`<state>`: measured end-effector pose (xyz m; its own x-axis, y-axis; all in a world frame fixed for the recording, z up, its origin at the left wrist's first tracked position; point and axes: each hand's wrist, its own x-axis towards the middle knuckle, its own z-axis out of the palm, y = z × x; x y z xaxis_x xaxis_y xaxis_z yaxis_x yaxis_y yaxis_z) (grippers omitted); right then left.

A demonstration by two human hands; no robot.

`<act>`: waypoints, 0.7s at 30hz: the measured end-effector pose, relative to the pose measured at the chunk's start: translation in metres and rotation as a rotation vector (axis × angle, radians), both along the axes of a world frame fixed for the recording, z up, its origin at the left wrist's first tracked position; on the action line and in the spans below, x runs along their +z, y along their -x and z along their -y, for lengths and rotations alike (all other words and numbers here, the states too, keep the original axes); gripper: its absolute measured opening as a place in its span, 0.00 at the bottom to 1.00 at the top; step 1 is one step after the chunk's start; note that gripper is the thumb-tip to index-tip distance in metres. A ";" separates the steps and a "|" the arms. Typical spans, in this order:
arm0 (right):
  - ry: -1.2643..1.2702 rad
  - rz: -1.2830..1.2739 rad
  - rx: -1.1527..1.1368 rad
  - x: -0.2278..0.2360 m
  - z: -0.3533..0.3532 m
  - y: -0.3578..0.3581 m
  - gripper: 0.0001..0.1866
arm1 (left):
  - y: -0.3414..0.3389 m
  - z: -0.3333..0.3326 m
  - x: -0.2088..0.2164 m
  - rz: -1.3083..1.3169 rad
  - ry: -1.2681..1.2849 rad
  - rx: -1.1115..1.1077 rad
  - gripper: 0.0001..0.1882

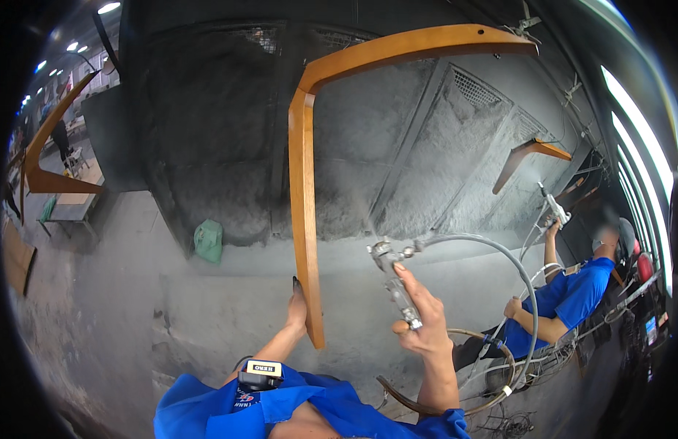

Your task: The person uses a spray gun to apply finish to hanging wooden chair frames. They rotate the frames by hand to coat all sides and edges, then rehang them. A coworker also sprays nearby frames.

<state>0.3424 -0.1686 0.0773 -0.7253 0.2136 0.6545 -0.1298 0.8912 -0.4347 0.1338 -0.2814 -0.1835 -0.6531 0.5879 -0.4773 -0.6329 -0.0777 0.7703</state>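
An orange-brown bent wooden frame [302, 175] hangs before me, its long leg running down and its upper arm reaching to the right. Near the leg's lower end, my left hand [297, 313] is closed against it from the left side; part of the hand is hidden behind the wood, and its fingertips look dark. My right hand [427, 314] is wrapped round a metal spray gun [392, 274], held to the right of the leg and apart from it. A faint mist shows above the gun's nozzle, which points up and away. A grey hose [492, 245] curves from the gun to the right.
At right, a co-worker in a blue shirt [584, 293] holds another spray gun [555, 205] near a smaller bent wooden piece [529, 154]. Another wooden frame [43, 164] hangs at far left. Dusty dark panels [215, 132] stand behind; a green bag [208, 241] lies at their foot.
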 end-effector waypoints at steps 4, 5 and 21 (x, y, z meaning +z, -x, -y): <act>-0.043 -0.239 -0.062 -0.004 -0.012 -0.037 0.48 | 0.011 -0.012 -0.031 -0.053 0.071 0.044 0.39; 0.006 -0.241 -0.112 -0.003 -0.011 -0.052 0.48 | 0.018 -0.015 -0.037 -0.070 0.140 0.062 0.39; 0.048 -0.085 -0.063 -0.023 0.024 -0.034 0.50 | 0.143 -0.014 -0.103 0.196 0.031 0.112 0.38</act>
